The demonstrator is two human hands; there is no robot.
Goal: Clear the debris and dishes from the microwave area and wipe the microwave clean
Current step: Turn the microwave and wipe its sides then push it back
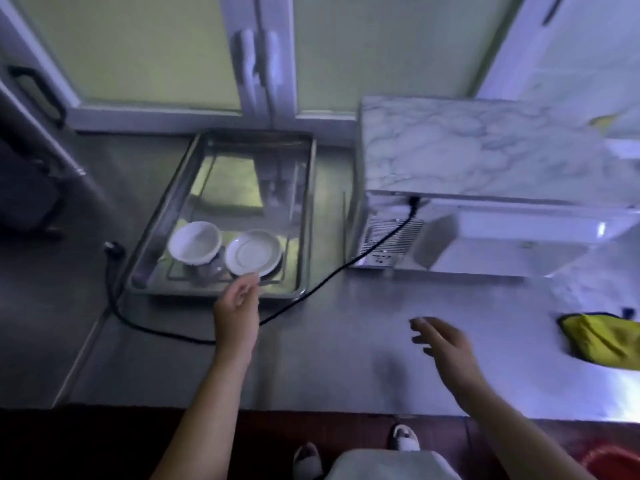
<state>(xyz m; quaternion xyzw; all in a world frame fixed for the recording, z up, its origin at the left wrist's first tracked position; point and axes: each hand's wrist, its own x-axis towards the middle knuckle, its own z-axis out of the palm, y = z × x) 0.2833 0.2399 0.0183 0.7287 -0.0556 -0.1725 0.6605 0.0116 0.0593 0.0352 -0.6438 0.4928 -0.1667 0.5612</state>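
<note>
While the microwave (485,150) sits at the right of the steel counter (346,358) with its vented side and cord outlet turned towards you, nothing here shows that it has been wiped. Its marbled top looks dull and its inside is hidden from this angle, so count the cleaning as yet to do.

The dishes part looks largely done. A white bowl (194,242) and a white saucer (252,252) lie side by side at the near end of the metal tray (256,135), well apart from the microwave. The bowl seems to rest on something darker beneath it, which is too blurred to name.

Your left hand (239,299) is at the saucer's near rim with the fingers loosely curled. The blur hides whether thumb and finger pinch the rim or only come close, so I cannot tell its grip. Your right hand (440,344) hovers over bare counter in front of the microwave, fingers spread and holding nothing.

The yellow cloth (602,341) lies crumpled at the far right edge, untouched by either hand, and is probably what you need next. The black cord (311,292) trails from the microwave across the counter, passing the tray's near corner, to a plug (112,249) lying loose at the left. Whether small debris remains near the microwave, the blur hides.
</note>
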